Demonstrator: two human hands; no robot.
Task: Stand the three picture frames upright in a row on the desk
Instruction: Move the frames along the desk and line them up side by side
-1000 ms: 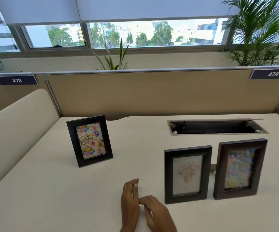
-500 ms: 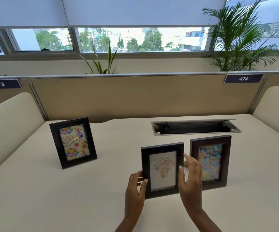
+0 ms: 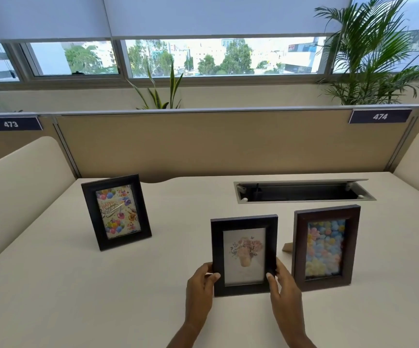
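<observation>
Three picture frames stand upright on the cream desk (image 3: 77, 297). A black frame with a birthday balloon card (image 3: 116, 211) stands at the left, turned slightly. In the middle stands a black frame with a flower-pot picture (image 3: 244, 254). My left hand (image 3: 200, 285) grips its lower left edge and my right hand (image 3: 282, 285) grips its lower right edge. To its right, close by, a dark brown frame with pastel flowers (image 3: 326, 247) stands on its own, its back stand (image 3: 287, 247) showing between the two frames.
An open cable slot (image 3: 303, 192) is set into the desk behind the right frames. A tan partition (image 3: 228, 144) with number tags 473 and 474 closes the far side, with rounded cream dividers at both sides. Plants stand behind the partition.
One second ago both hands lay together on the desk in front of the middle frame. They then moved to its sides and now grip its lower edges. The view has shifted.
</observation>
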